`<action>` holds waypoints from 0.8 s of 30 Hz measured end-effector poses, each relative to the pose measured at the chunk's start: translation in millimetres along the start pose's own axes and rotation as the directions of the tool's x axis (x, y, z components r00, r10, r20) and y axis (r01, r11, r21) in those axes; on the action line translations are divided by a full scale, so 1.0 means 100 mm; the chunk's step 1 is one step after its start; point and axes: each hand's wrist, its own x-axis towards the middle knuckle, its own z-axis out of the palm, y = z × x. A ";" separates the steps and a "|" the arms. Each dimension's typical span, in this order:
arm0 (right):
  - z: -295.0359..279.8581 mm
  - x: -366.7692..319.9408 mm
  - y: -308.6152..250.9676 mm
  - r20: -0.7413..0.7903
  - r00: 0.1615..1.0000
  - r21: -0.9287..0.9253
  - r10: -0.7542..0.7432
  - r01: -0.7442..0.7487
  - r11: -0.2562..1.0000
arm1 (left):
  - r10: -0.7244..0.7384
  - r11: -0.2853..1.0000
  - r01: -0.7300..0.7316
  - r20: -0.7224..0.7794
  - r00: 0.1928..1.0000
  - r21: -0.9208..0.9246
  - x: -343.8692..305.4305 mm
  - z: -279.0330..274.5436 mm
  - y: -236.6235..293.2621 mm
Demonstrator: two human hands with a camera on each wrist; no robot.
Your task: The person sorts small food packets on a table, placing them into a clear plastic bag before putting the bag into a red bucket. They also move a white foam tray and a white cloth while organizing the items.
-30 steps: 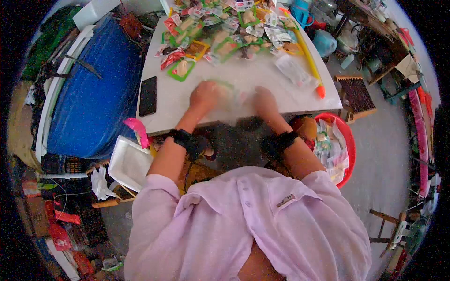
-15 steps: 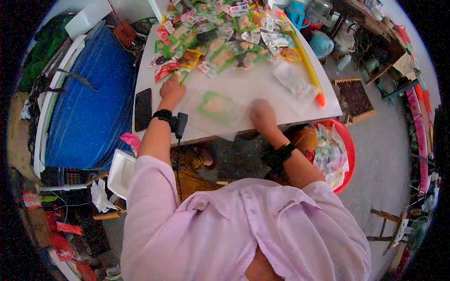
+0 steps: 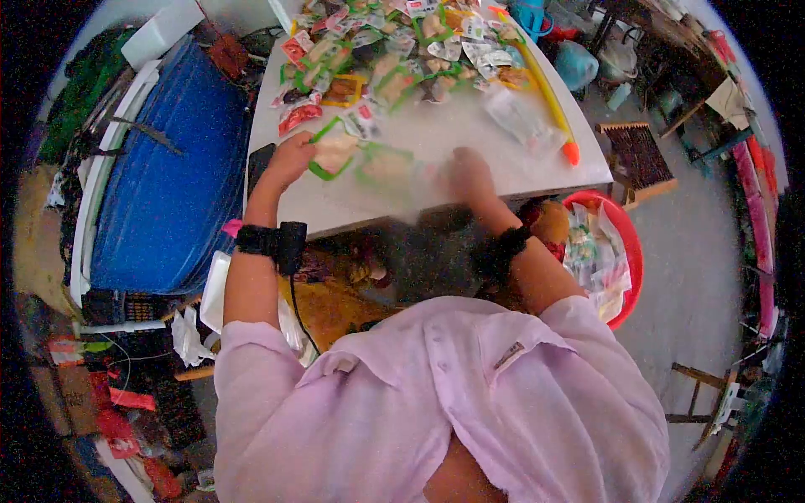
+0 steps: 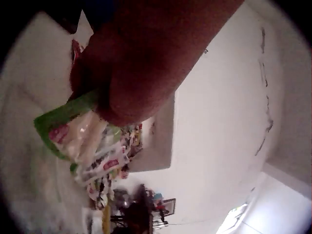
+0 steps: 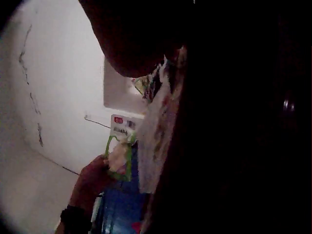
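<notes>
The left hand (image 3: pixel 292 161) pinches the edge of a green-edged clear packet (image 3: pixel 335 156) with pale contents, held over the table's left part; the right wrist view also shows this hand (image 5: pixel 92 176) with the packet (image 5: pixel 119 158). The right hand (image 3: pixel 470 176), blurred, is at the table's near edge, its fingers curled on a clear bag (image 3: pixel 423 180). Another green-edged packet (image 3: pixel 386 165) lies blurred between the hands, seemingly within the clear bag. In the left wrist view the held packet (image 4: pixel 80 131) hangs from the dark left hand (image 4: pixel 122 78).
Many packets (image 3: pixel 394 67) are heaped at the table's far side. A clear bag (image 3: pixel 520 117) lies beside a yellow tube (image 3: pixel 541 84) at the right. A phone (image 3: pixel 261 163) lies at the left edge. A red basin (image 3: pixel 633 260) of packets stands below right.
The left hand has come back from the heap's near left edge toward the body, bringing a green-edged packet. The right hand has stayed near the table's front edge.
</notes>
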 end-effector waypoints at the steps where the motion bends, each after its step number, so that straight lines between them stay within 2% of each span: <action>1: -0.03 0.00 -0.06 -0.030 0.993 0.143 0.111 -0.106 0.984 | -0.035 0.987 0.051 0.103 0.994 -0.154 -0.10 -0.01 0.13; 4: -0.21 0.00 -0.31 0.071 0.997 0.507 0.040 -0.071 0.859 | 0.136 0.911 -0.043 0.202 0.970 -0.410 -0.37 0.11 0.49; 5: -0.35 -0.02 -0.43 0.247 0.968 0.517 0.038 -0.165 0.840 | 0.220 0.929 -0.111 0.285 0.933 -0.354 -0.37 0.15 0.49; 7: -0.65 -0.09 -0.71 0.567 0.824 0.491 0.009 -0.346 0.799 | 0.300 0.911 -0.152 0.366 0.881 -0.382 -0.50 0.31 0.68; 9: -0.56 -0.14 -0.44 0.601 0.785 0.385 -0.148 -0.122 0.915 | 0.429 0.877 -0.302 0.327 0.842 -0.373 -0.59 0.53 0.74; 10: -0.56 -0.20 -0.35 0.591 0.795 0.424 -0.137 -0.162 0.891 | 0.491 0.852 -0.374 0.310 0.814 -0.367 -0.62 0.63 0.76; 11: -0.56 -0.25 -0.27 0.580 0.805 0.463 -0.125 -0.200 0.864 | 0.390 0.862 -0.230 0.301 0.870 -0.451 -0.63 0.70 0.78; 13: -0.64 -0.46 -0.21 0.533 0.840 0.685 0.101 -0.499 0.531 | 0.168 0.798 0.060 0.317 0.933 -0.600 -0.64 0.82 0.83; 14: -0.72 -0.50 -0.14 0.389 0.921 0.505 -0.016 -0.198 0.840 | 0.147 0.855 -0.006 0.230 0.962 -0.519 -0.63 0.89 0.82; 15: -0.81 -0.55 -0.06 0.289 0.939 0.204 -0.188 0.131 0.970 | 0.133 0.902 -0.060 0.143 0.981 -0.427 -0.62 0.96 0.80; 16: -0.87 -0.59 -0.01 0.255 0.889 -0.150 -0.380 0.424 0.893 | 0.130 0.940 -0.107 0.050 0.990 -0.324 -0.62 1.04 0.79; 17: -0.85 -0.62 0.04 0.249 0.951 0.277 -0.183 0.111 0.954 | 0.122 0.982 -0.115 0.035 0.992 -0.150 -0.64 1.13 0.81; 18: -0.84 -0.64 0.05 0.233 0.972 0.664 0.021 -0.175 0.727 | 0.117 0.993 -0.117 0.019 0.993 0.029 -0.67 1.23 0.85; 19: -0.82 -0.66 0.05 0.265 0.942 0.853 0.207 -0.329 0.405 | 0.117 0.972 -0.115 0.002 0.993 0.207 -0.70 1.31 0.90; 20: -0.81 -0.68 0.03 0.351 0.865 0.925 0.358 -0.380 0.011 | 0.131 0.964 -0.119 -0.035 0.991 0.238 -0.74 1.38 0.94; 22: -0.82 -0.68 0.01 0.349 0.852 0.919 0.389 -0.393 0.035 | 0.161 0.947 -0.123 -0.105 0.981 0.296 -0.81 1.49 1.00; 24: -0.80 -0.65 0.04 0.336 0.860 0.913 0.384 -0.398 0.091 | 0.067 0.962 -0.050 -0.056 0.996 0.268 -0.72 1.52 1.00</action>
